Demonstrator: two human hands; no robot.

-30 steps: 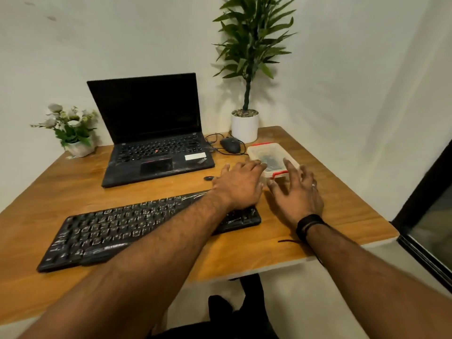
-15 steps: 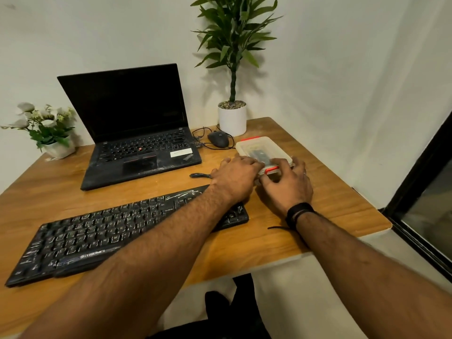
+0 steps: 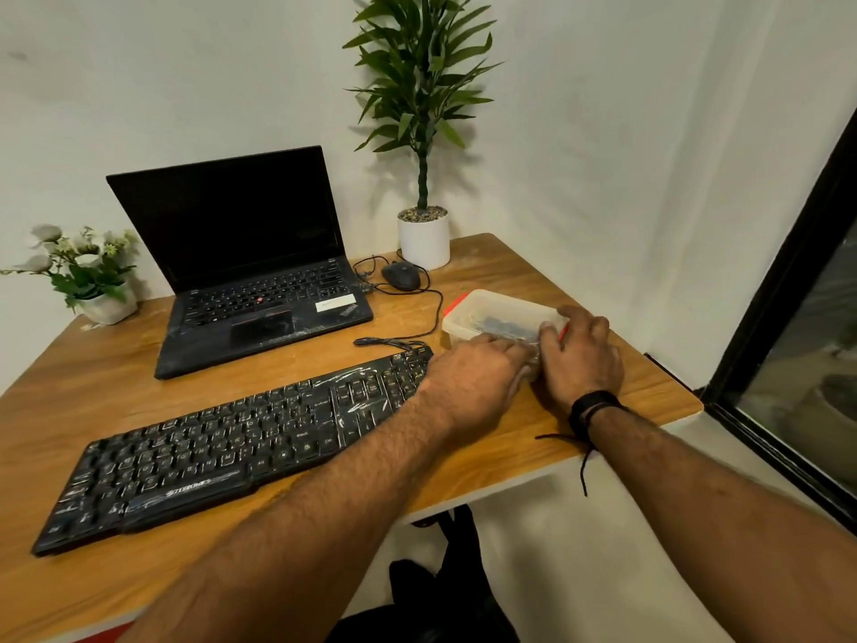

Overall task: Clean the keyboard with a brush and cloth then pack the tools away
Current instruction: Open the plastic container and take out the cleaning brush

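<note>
Both hands on clear box [image 3: 501, 317] — right hand [image 3: 579, 359] gripped its near-right corner, left hand [image 3: 477, 373] fingers curled at near edge.

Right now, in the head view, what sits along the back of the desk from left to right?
Flower pot → laptop → mouse → white plant pot.

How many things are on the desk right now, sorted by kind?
Keyboards: 1, keyboard
Laptops: 1, laptop
Mice: 1, mouse
Plastic boxes: 1, plastic box
Potted plants: 2, tall plant, flower pot
Total: 6
</note>
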